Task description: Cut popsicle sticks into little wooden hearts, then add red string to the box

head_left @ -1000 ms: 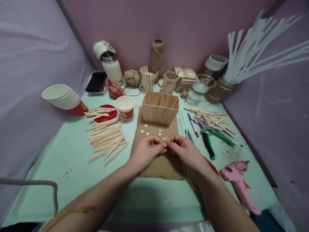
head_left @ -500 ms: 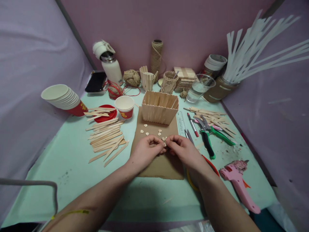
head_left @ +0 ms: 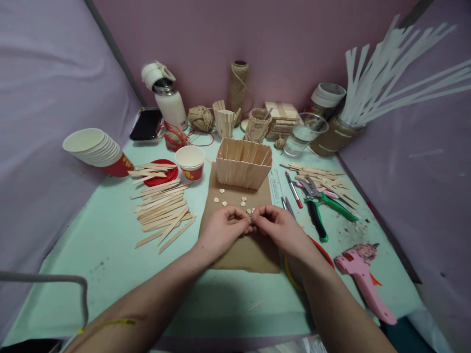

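My left hand (head_left: 228, 225) and my right hand (head_left: 274, 223) meet fingertip to fingertip over a brown cardboard sheet (head_left: 241, 257). Both are closed in a pinch; whatever lies between the fingertips is too small and covered to make out. Several small pale wooden pieces (head_left: 224, 203) are scattered on the cardboard, a few of them right beside my fingertips. Behind them, at the cardboard's far end, stands a box made of wooden sticks (head_left: 243, 172), upright and open at the top.
Wooden sticks (head_left: 162, 211), a paper cup (head_left: 191, 169) and a red plate (head_left: 171, 177) are left. Scissors (head_left: 289, 207), pliers (head_left: 315, 215) and a pink glue gun (head_left: 364, 279) lie right. A water cup (head_left: 294, 143), twine and a bottle (head_left: 171, 105) stand behind.
The small pale piece that showed between my fingertips is now hidden by them. My right fingertips have shifted very slightly left.
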`<state>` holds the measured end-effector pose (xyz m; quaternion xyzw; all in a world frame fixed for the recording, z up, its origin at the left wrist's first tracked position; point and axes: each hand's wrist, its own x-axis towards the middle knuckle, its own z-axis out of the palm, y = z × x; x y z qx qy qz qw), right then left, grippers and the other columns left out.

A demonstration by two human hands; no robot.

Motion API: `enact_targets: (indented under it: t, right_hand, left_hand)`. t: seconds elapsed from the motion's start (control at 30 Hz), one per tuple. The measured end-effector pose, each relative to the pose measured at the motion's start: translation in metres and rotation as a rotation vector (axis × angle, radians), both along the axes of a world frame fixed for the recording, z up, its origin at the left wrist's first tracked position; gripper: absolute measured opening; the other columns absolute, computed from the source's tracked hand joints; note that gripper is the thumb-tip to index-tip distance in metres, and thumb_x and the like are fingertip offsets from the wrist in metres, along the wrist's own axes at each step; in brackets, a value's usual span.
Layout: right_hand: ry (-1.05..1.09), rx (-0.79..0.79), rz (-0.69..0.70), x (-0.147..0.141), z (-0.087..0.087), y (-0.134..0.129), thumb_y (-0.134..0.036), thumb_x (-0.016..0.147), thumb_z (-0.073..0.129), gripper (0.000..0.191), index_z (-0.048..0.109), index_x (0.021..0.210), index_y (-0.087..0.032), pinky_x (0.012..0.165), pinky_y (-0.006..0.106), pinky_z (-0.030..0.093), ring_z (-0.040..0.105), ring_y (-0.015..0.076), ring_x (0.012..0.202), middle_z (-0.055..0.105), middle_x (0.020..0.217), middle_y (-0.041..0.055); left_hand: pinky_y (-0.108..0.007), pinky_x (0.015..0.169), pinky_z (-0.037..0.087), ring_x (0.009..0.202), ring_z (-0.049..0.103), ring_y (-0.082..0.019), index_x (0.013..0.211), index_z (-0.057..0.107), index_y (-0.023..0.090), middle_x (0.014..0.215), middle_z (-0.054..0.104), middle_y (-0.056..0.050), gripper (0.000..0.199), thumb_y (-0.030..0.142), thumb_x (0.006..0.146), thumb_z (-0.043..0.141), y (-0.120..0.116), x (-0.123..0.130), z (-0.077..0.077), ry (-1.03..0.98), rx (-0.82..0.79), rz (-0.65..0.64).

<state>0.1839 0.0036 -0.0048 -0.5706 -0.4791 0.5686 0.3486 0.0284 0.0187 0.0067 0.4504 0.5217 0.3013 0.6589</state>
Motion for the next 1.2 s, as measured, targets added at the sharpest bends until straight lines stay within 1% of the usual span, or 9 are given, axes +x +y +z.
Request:
enact_targets:
  t: [0.13, 0.23, 0.33, 0.47, 0.8, 1.0, 1.2]
  right_hand:
    - [0.05, -0.039, -0.055, -0.0005, 0.0001, 0.0001, -0.036, 0.079, 0.062, 0.02, 0.061, 0.072, -0.017, 0.054, 0.026, 0.028, 0.042, 0.0104, 0.056, 0.054, 0.06, -0.0028]
    - [0.248, -0.135, -0.101, -0.0015, 0.0037, 0.0009, -0.037, 0.075, 0.066, 0.022, 0.06, 0.07, -0.016, 0.052, 0.025, 0.026, 0.04, 0.009, 0.053, 0.052, 0.058, -0.0036]
    - [0.481, -0.227, -0.124, -0.0021, 0.0076, 0.0024, -0.033, 0.068, 0.073, 0.022, 0.06, 0.067, -0.015, 0.051, 0.024, 0.026, 0.041, 0.0081, 0.054, 0.051, 0.059, -0.0034]
    - [0.616, -0.281, -0.116, -0.0019, 0.0089, 0.0035, -0.028, 0.066, 0.077, 0.023, 0.06, 0.065, -0.013, 0.05, 0.022, 0.026, 0.044, 0.0075, 0.056, 0.05, 0.059, -0.0035]
    - [0.669, -0.321, -0.097, -0.0007, 0.005, 0.0025, -0.025, 0.07, 0.076, 0.019, 0.063, 0.07, -0.012, 0.05, 0.02, 0.029, 0.049, 0.0076, 0.057, 0.053, 0.061, -0.0018]
    - [0.672, -0.304, -0.098, -0.0017, 0.0035, 0.0031, -0.026, 0.07, 0.076, 0.019, 0.063, 0.07, -0.012, 0.048, 0.02, 0.027, 0.048, 0.0076, 0.056, 0.052, 0.06, -0.002]
    - [0.672, -0.272, -0.121, -0.0023, 0.0014, 0.0031, -0.026, 0.068, 0.077, 0.02, 0.061, 0.071, -0.015, 0.048, 0.021, 0.027, 0.047, 0.0081, 0.055, 0.054, 0.061, -0.0023]
  left_hand:
    - [-0.022, 0.066, 0.049, 0.065, 0.064, -0.011, 0.071, 0.059, 0.015, 0.064, 0.067, 0.0, 0.006, 0.014, 0.074, 0.064, -0.0007, 0.0002, -0.0001, -0.02, -0.014, 0.008]
    - [-0.023, 0.067, 0.049, 0.064, 0.064, -0.011, 0.071, 0.059, 0.015, 0.063, 0.066, 0.0, 0.007, 0.015, 0.075, 0.064, -0.001, 0.0006, 0.0015, -0.029, -0.012, 0.01]
    - [-0.023, 0.067, 0.048, 0.064, 0.063, -0.011, 0.071, 0.058, 0.015, 0.064, 0.067, -0.001, 0.008, 0.017, 0.076, 0.065, -0.0014, 0.0008, 0.0037, -0.042, -0.016, 0.001]
    - [-0.023, 0.066, 0.048, 0.063, 0.063, -0.011, 0.071, 0.058, 0.015, 0.065, 0.067, -0.002, 0.01, 0.019, 0.076, 0.065, -0.0022, 0.0008, 0.0047, -0.055, -0.023, 0.002]
    - [-0.024, 0.065, 0.048, 0.061, 0.062, -0.011, 0.069, 0.059, 0.015, 0.064, 0.067, -0.002, 0.011, 0.019, 0.074, 0.067, -0.0021, 0.0017, 0.0069, -0.078, -0.037, 0.014]
    - [-0.023, 0.066, 0.048, 0.06, 0.062, -0.01, 0.069, 0.058, 0.014, 0.063, 0.067, -0.001, 0.011, 0.018, 0.075, 0.067, -0.0021, 0.002, 0.0081, -0.09, -0.052, 0.02]
    - [-0.024, 0.065, 0.045, 0.061, 0.06, -0.01, 0.071, 0.058, 0.014, 0.064, 0.067, -0.001, 0.013, 0.022, 0.074, 0.068, -0.0026, -0.0002, 0.0065, -0.126, -0.065, 0.0]
